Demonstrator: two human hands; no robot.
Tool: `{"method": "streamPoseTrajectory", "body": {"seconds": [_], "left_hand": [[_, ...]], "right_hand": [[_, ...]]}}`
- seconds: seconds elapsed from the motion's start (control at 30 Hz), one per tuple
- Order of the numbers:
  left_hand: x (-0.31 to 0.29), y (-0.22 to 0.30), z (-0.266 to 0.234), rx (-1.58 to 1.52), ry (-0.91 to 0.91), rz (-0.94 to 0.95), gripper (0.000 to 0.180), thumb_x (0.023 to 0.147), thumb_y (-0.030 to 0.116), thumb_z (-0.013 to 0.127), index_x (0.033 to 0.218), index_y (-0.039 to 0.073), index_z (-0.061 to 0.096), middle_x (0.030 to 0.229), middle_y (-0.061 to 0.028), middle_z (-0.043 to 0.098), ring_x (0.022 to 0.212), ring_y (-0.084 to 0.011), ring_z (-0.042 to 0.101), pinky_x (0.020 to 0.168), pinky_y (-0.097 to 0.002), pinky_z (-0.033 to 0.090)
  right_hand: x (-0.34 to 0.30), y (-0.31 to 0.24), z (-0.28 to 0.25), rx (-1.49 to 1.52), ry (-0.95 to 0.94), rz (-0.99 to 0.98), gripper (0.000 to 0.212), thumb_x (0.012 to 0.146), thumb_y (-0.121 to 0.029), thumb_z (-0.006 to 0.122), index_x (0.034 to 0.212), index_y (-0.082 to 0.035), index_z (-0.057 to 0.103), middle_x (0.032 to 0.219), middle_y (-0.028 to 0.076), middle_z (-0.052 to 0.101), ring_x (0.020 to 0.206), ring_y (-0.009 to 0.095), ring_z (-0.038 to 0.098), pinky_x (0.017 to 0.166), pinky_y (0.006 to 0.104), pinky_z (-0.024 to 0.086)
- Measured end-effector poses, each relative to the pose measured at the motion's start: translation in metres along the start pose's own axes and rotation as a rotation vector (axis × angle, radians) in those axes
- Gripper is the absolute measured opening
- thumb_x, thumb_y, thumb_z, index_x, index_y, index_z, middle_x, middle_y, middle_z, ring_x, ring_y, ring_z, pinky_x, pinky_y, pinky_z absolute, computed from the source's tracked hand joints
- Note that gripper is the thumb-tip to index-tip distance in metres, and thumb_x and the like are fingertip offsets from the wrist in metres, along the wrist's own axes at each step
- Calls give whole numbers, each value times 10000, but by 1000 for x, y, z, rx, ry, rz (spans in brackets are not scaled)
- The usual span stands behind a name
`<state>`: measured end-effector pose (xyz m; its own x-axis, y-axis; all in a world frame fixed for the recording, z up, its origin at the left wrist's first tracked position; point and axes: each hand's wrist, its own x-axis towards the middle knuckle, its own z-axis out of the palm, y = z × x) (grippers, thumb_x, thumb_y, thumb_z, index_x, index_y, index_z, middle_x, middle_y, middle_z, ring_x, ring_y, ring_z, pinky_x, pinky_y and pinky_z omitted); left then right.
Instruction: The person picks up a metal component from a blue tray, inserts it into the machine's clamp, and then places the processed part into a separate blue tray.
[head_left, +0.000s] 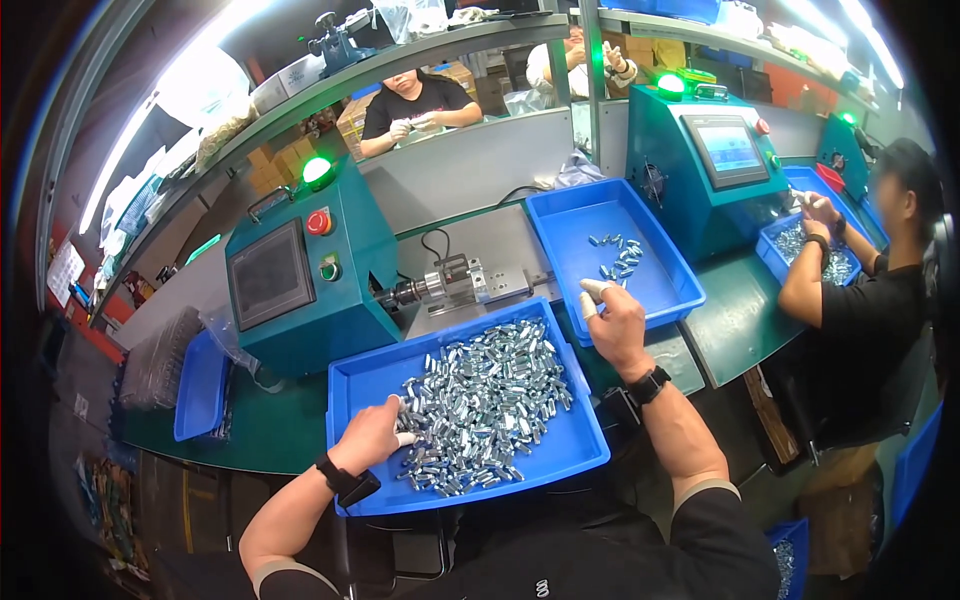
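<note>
A wide blue tray (350,382) in front of me holds a heap of small shiny metal cylindrical parts (480,400). At the heap's left edge is my left hand (372,436), with pale covers on its fingertips; thumb and forefinger are apart, beside the parts. My right hand (618,328) is over the near left edge of a second blue tray (655,270), its covered thumb and forefinger drawn together. Whatever lies between them is too small to make out. A few loose metal parts (622,258) lie in that second tray, just beyond the right fingertips.
A teal machine (350,290) with a dark screen and red button stands left, its metal fixture (455,280) behind the heaped tray. Another teal machine (650,150) is at back right. A co-worker (880,260) sits right, handling parts; two more people sit beyond the partition (480,170).
</note>
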<state>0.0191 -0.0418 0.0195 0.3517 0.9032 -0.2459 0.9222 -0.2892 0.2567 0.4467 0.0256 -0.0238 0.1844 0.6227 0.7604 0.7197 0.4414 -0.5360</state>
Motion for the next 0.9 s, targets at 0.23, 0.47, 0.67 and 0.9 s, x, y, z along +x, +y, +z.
{"method": "streamPoseTrajectory", "body": {"seconds": [0.23, 0.47, 0.67, 0.9], "left_hand": [[29, -1, 5, -70, 113, 11, 523, 861, 243, 890, 1225, -14, 615, 870, -175, 732, 854, -414, 720, 751, -492, 555], [32, 2, 0, -154, 141, 14, 494, 871, 198, 872, 1258, -7, 642, 850, -140, 724, 817, -358, 721, 732, -470, 554], [34, 12, -14, -272, 246, 66, 290, 920, 180, 825, 1125, 3, 721, 903, -158, 750, 810, -329, 730, 733, -441, 563], [44, 6, 6, -528, 354, 91, 182, 969, 135, 805, 1090, 13, 746, 851, -85, 748, 738, -146, 668, 698, -325, 541]], "right_hand": [[1, -1, -1, -11, -3, -4, 198, 916, -54, 781, 1112, -34, 794, 933, 117, 761, 778, 258, 728, 670, 347, 550], [-1, -3, 2, -12, -12, 20, 181, 927, -113, 765, 1104, -79, 788, 865, 94, 722, 766, 295, 708, 680, 395, 559], [4, -4, 0, 51, -57, 95, 199, 944, -92, 757, 1138, -56, 783, 911, 97, 756, 795, 238, 734, 699, 355, 572], [11, -14, 14, 336, -266, 350, 334, 992, -88, 744, 1311, 8, 720, 1092, 119, 796, 915, 166, 735, 784, 299, 570]]}}
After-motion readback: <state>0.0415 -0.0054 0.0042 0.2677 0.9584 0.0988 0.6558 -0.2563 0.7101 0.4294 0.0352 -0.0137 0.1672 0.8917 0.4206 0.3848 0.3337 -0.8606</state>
